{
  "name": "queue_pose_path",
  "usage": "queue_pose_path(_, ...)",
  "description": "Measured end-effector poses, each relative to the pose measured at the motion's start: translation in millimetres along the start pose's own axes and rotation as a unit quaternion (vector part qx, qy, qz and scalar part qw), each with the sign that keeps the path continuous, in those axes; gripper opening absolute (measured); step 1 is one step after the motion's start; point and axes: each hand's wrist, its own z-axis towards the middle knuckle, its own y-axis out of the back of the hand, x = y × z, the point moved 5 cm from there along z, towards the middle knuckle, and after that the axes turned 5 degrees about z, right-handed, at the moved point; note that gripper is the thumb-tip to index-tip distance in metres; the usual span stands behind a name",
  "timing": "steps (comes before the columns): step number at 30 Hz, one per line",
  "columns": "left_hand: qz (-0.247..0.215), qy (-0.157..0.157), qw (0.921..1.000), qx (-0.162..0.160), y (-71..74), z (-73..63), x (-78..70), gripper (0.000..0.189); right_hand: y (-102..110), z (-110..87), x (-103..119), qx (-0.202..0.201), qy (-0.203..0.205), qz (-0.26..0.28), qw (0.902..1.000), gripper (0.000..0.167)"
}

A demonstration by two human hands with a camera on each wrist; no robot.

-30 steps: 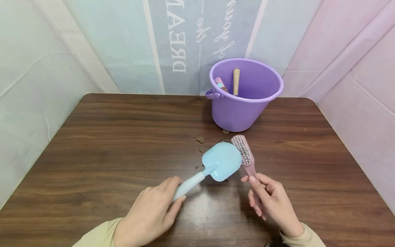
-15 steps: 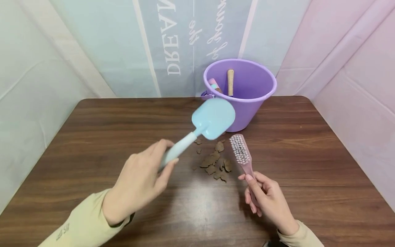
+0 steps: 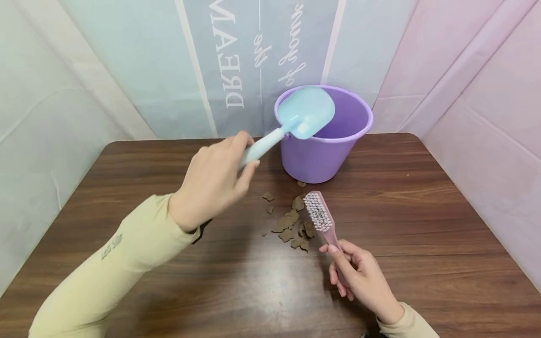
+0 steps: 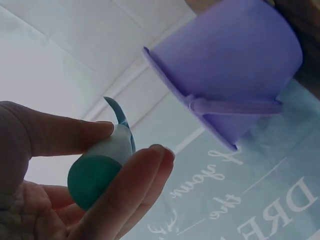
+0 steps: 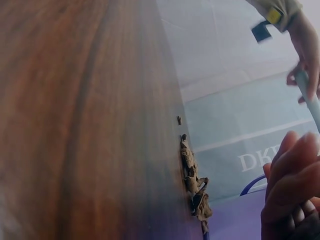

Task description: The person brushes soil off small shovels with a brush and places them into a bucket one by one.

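My left hand (image 3: 213,180) grips the white handle of a light blue shovel (image 3: 306,112). Its blade is over the left part of the purple bucket's mouth, covering part of the inside. In the left wrist view, the thumb and fingers pinch the handle's green end (image 4: 95,182) beside the purple bucket (image 4: 230,60). Lower right, my right hand (image 3: 363,277) holds a pink brush (image 3: 319,211) by its handle, pale bristles showing. Brown flaky pieces (image 3: 285,223), like dry leaves, lie on the wood just left of the brush head.
The purple bucket (image 3: 314,162) stands at the back of the dark wooden table (image 3: 169,291). A stray flake (image 3: 301,184) lies at its base, with a few more to the left. Behind the table hangs a pastel cloth (image 3: 236,56) with lettering.
My left hand has lifted the shovel off the flakes and carried it up and back to the bucket's mouth, uncovering the pile. The brush has shifted slightly left in my right hand.
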Motion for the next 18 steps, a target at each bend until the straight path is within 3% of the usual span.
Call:
queue_pose_path(6, 0.018, -0.004, 0.9998, 0.013, -8.0, 37.4, -0.8, 0.014, -5.3, 1.0, -2.6, 0.003, -0.016, 0.001, 0.9999, 0.026)
queue_pose_path(13, 0.045, 0.013, 0.9979, 0.044, -18.4, 65.2, -2.5, 0.010, -14.4, -1.4, -6.5, 0.017, -0.044, -0.004, 0.9989, 0.026)
queue_pose_path(18, 0.074, 0.032, 0.9934, 0.081, -24.6, 90.8, -0.9, 0.012, -17.6, -0.3, -6.3, 0.025, -0.040, -0.011, 0.9988, 0.025)
